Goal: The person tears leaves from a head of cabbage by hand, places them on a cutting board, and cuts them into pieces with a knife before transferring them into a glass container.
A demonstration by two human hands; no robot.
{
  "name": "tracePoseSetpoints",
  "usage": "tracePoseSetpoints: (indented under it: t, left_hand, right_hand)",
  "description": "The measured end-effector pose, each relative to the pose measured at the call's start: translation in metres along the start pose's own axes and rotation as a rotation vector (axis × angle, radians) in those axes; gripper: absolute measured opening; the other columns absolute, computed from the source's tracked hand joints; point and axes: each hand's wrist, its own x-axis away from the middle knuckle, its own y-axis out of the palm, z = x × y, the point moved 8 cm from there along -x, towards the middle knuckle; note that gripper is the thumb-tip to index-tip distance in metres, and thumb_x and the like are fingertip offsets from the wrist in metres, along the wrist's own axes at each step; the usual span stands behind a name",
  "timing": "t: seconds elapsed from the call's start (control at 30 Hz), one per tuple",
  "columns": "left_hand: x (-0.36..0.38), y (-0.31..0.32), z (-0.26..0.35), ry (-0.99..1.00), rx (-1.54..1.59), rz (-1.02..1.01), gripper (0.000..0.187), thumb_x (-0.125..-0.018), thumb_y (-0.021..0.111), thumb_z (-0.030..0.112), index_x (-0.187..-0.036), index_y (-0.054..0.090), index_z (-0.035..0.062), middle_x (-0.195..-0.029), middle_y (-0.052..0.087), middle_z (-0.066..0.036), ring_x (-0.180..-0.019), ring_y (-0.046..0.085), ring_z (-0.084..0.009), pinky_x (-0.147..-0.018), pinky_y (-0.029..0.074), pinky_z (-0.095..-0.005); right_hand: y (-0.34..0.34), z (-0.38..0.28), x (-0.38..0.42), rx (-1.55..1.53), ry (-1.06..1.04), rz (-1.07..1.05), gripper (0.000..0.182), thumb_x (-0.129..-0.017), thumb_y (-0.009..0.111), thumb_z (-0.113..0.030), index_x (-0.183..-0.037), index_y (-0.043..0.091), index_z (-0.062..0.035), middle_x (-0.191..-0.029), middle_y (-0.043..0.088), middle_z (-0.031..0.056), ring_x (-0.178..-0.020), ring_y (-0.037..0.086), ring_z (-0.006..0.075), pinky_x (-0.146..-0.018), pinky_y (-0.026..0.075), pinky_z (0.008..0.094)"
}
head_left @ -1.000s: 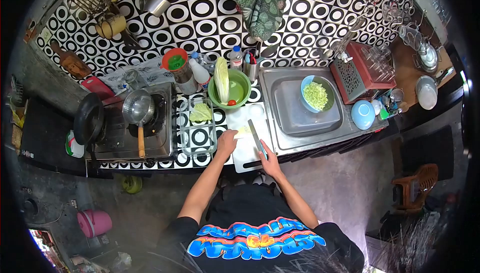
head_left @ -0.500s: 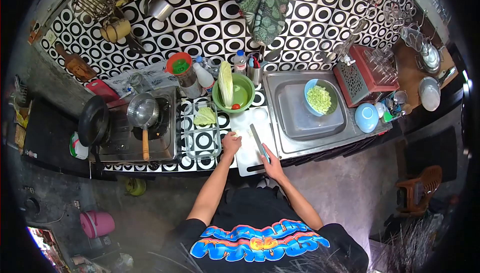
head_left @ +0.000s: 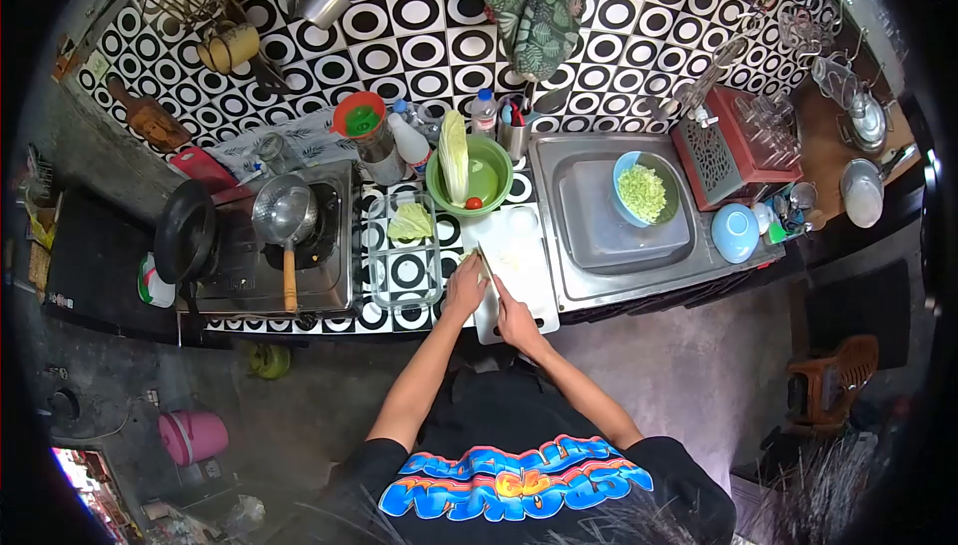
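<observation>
My right hand is closed round the handle of a knife, whose blade angles up and left beside my left fingers. At the left edge of the white cutting board, my left hand has its fingers curled down; a small pale bit shows near the fingertips, too little to name. Pale scraps lie on the board. Behind it stands a green bowl with a napa cabbage piece leaning upright and a red tomato. A glass dish on the left has a cabbage leaf in it.
On the right, a sink has a blue bowl of chopped pale-green vegetable over its basin. To the left, a saucepan sits on the stove, its wooden handle pointing forward. Bottles stand behind the dish.
My right hand has moved left with the knife, bringing the blade from the board's middle to my left fingers. The left hand stays at the board's left edge. The view has shifted slightly.
</observation>
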Motion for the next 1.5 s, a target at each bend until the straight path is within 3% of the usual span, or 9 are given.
tracePoseSetpoints:
  t: [0.07, 0.33, 0.6, 0.93, 1.13, 1.23, 1.27, 1.37, 1.5]
  left_hand:
    - [-0.001, 0.003, -0.002, -0.020, -0.107, -0.036, 0.062, -0.083, 0.071, 0.015, -0.138, 0.049, -0.0013, -0.147, 0.047, -0.017, -0.132, 0.047, -0.0349, -0.105, 0.042, -0.0463]
    - [-0.007, 0.000, -0.001, -0.024, -0.174, -0.096, 0.058, -0.082, 0.072, 0.015, -0.133, 0.052, -0.0019, -0.144, 0.049, -0.015, -0.125, 0.051, -0.0334, -0.099, 0.045, -0.0462]
    - [-0.009, 0.003, -0.004, -0.092, -0.199, -0.156, 0.026, -0.081, 0.068, 0.011, -0.103, 0.064, -0.0033, -0.134, 0.052, -0.016, -0.122, 0.052, -0.0344, -0.098, 0.047, -0.0464]
    - [-0.010, 0.003, -0.005, -0.069, -0.241, -0.134, 0.020, -0.084, 0.064, 0.012, -0.098, 0.066, -0.0019, -0.132, 0.053, -0.016, -0.121, 0.051, -0.0343, -0.097, 0.047, -0.0462]
    - [-0.009, 0.007, -0.006, -0.078, -0.247, -0.130, 0.016, -0.084, 0.065, 0.014, -0.092, 0.069, 0.0008, -0.130, 0.053, -0.015, -0.123, 0.050, -0.0325, -0.102, 0.043, -0.0482]
    - [-0.006, 0.007, -0.003, -0.064, -0.232, -0.128, 0.018, -0.083, 0.068, 0.014, -0.095, 0.069, 0.0012, -0.134, 0.051, -0.014, -0.127, 0.047, -0.0320, -0.107, 0.040, -0.0512]
    - [-0.007, 0.012, -0.007, -0.119, -0.239, -0.213, 0.027, -0.081, 0.073, 0.018, -0.103, 0.069, 0.0017, -0.142, 0.047, -0.012, -0.132, 0.043, -0.0310, -0.110, 0.037, -0.0527]
    - [-0.008, 0.010, -0.001, -0.128, -0.236, -0.185, 0.036, -0.081, 0.075, 0.022, -0.110, 0.068, 0.0017, -0.151, 0.040, -0.011, -0.136, 0.041, -0.0297, -0.111, 0.037, -0.0525]
    - [-0.011, 0.009, -0.001, -0.145, -0.260, -0.292, 0.060, -0.085, 0.071, 0.022, -0.138, 0.051, 0.0026, -0.159, 0.030, -0.012, -0.136, 0.041, -0.0325, -0.112, 0.038, -0.0475]
  right_hand:
    - [0.001, -0.004, -0.001, 0.012, -0.020, 0.005, 0.057, -0.096, 0.040, -0.003, -0.152, 0.032, -0.0050, -0.078, 0.062, 0.0353, -0.074, 0.062, 0.0527, -0.073, 0.047, 0.0551]
    - [0.003, -0.016, -0.014, 0.074, -0.018, 0.013, 0.060, -0.091, 0.042, -0.002, -0.150, 0.031, 0.0002, -0.075, 0.061, 0.0373, -0.073, 0.060, 0.0547, -0.071, 0.047, 0.0590]
    - [0.005, -0.027, -0.016, 0.146, 0.135, -0.023, 0.066, -0.087, 0.044, -0.003, -0.152, 0.032, -0.0073, -0.081, 0.062, 0.0397, -0.082, 0.062, 0.0566, -0.079, 0.048, 0.0623]
    - [0.012, -0.017, -0.020, 0.155, 0.205, -0.041, 0.066, -0.089, 0.042, -0.003, -0.153, 0.032, -0.0131, -0.086, 0.062, 0.0401, -0.087, 0.062, 0.0569, -0.083, 0.048, 0.0616]
    - [0.011, -0.014, -0.013, 0.139, 0.123, 0.010, 0.060, -0.093, 0.042, -0.005, -0.152, 0.033, -0.0130, -0.079, 0.061, 0.0390, -0.080, 0.060, 0.0582, -0.075, 0.048, 0.0624]
    - [0.012, -0.010, -0.006, 0.166, 0.115, 0.030, 0.058, -0.096, 0.041, -0.006, -0.153, 0.031, -0.0128, -0.075, 0.061, 0.0378, -0.075, 0.061, 0.0573, -0.072, 0.048, 0.0622]
    - [0.012, -0.008, -0.004, 0.166, 0.115, 0.032, 0.058, -0.096, 0.041, -0.006, -0.153, 0.030, -0.0127, -0.074, 0.061, 0.0374, -0.074, 0.061, 0.0568, -0.071, 0.048, 0.0622]
    - [0.012, -0.001, 0.005, 0.165, 0.127, 0.030, 0.059, -0.096, 0.042, -0.006, -0.154, 0.028, -0.0122, -0.070, 0.060, 0.0363, -0.069, 0.060, 0.0554, -0.068, 0.047, 0.0622]
    - [0.013, 0.004, 0.021, 0.179, 0.121, 0.032, 0.061, -0.096, 0.043, -0.004, -0.154, 0.027, -0.0133, -0.068, 0.059, 0.0350, -0.066, 0.060, 0.0541, -0.065, 0.045, 0.0617]
